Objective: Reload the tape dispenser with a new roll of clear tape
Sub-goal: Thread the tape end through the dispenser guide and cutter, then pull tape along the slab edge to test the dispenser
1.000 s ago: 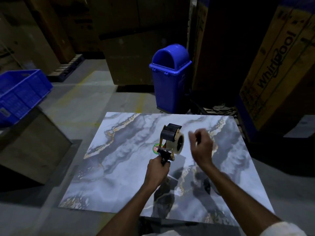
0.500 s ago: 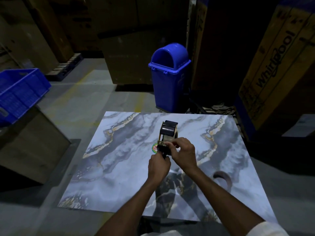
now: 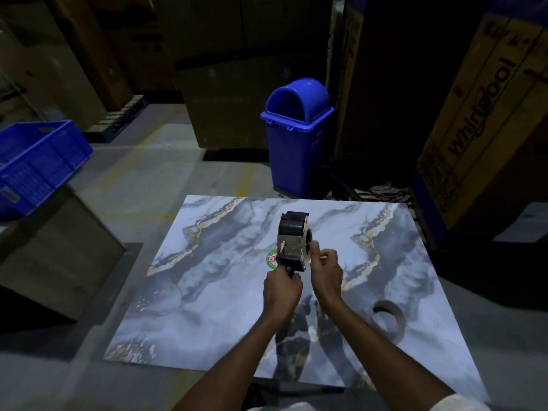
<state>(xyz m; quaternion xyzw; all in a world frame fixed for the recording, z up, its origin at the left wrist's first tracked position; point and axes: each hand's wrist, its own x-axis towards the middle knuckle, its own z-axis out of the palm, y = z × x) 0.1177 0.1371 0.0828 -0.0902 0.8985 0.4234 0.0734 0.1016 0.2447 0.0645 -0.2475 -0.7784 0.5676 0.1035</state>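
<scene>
Rightward is where the person's right hand (image 3: 325, 269) has gone. 0.5 s back it lay across the front of the black and bare-metal handheld tape dispenser (image 3: 292, 237). Now it sits at the tool's right flank, against the pale roll of clear tape (image 3: 308, 238) mounted there. Its fingers are curled, with the thumb raised to the roll's rim; I cannot tell whether they pinch the loose end. The left hand (image 3: 283, 292) has its fingers clamped round the handle, holding the dispenser upright above the marble-patterned table (image 3: 207, 292). To my eye the step is threading: find the free end, draw it under the roller and over the teeth, and keep the left grip firm. 1 brown cardboard core (image 3: 388, 320) lies on the table, well apart to the right.
</scene>
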